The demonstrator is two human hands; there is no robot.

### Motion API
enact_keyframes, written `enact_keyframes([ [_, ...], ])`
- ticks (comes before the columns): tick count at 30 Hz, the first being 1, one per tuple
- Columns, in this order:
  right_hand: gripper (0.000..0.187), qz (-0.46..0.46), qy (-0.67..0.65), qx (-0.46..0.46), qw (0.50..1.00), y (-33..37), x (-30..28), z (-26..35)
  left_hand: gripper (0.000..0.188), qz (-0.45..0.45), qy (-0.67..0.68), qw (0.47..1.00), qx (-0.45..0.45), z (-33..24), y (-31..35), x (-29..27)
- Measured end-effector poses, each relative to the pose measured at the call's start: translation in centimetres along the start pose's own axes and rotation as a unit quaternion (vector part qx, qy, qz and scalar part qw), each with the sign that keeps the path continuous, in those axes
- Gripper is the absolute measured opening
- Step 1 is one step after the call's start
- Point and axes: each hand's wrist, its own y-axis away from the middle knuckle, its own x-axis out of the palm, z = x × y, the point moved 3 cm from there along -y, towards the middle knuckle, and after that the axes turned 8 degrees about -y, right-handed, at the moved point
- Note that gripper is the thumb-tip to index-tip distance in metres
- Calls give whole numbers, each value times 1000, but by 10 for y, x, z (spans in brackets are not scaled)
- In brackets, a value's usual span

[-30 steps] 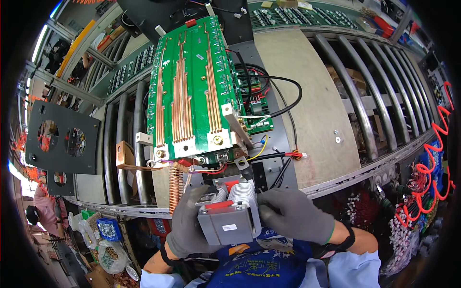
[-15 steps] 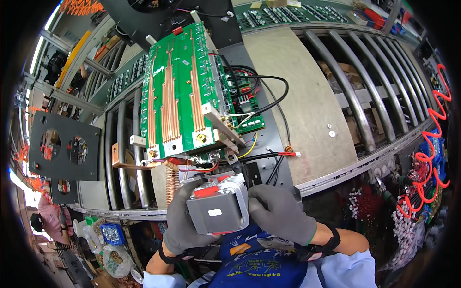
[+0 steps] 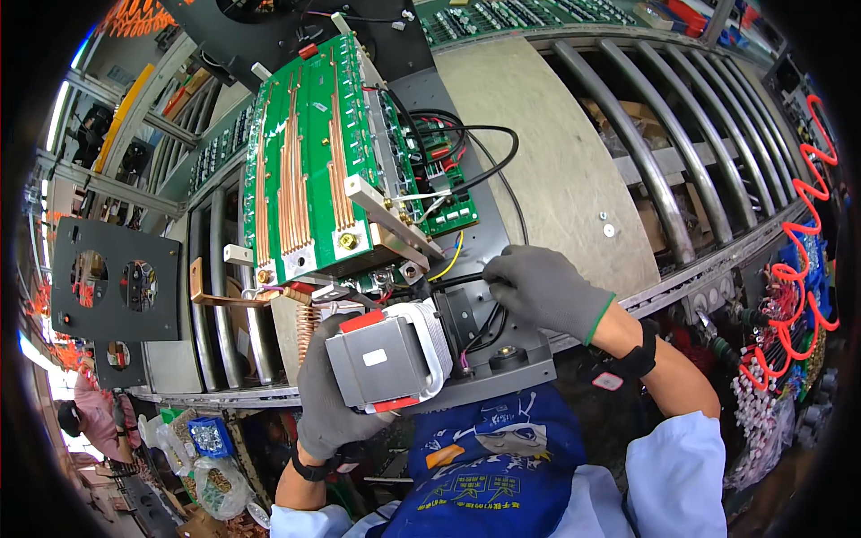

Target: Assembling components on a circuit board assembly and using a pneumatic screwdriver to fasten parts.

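A grey transformer (image 3: 377, 359) with white windings and red insulation is tilted at the near edge of a dark metal chassis (image 3: 529, 363). My left hand (image 3: 321, 394), in a grey glove, grips it from the left; the fingers behind it are partly hidden. To the right, my gloved right hand (image 3: 552, 291) is closed over the chassis, its fingertips pinching a black cable (image 3: 459, 281). Beyond the transformer stands a large green circuit board (image 3: 309, 152) with copper strips and white posts. A copper coil (image 3: 307, 327) is beside my left hand.
Metal rollers (image 3: 619, 134) and a beige board (image 3: 556, 152) lie right of the chassis. A coiled red air hose (image 3: 803, 260) hangs at far right near bundled wires. At left stand a dark panel with round openings (image 3: 117, 278) and a blue bin (image 3: 211, 437); a person in pink (image 3: 92, 408) is farther back.
My right hand has left the transformer's side and moved right and away from me to the black cable. My left hand keeps the transformer, now turned slightly. The whole view has shifted a little.
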Motion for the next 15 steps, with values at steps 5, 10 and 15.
enact_keyframes([
  [5,23,-39,-35,7,999,15,-3,7,100,12,1,1000,15,3,0,-2],
  [10,22,-64,-56,-21,996,31,-4,22,98,4,-5,1000,27,1,-2,-2],
  [15,26,73,39,18,996,31,7,26,96,7,33,999,6,1,-5,-3],
])
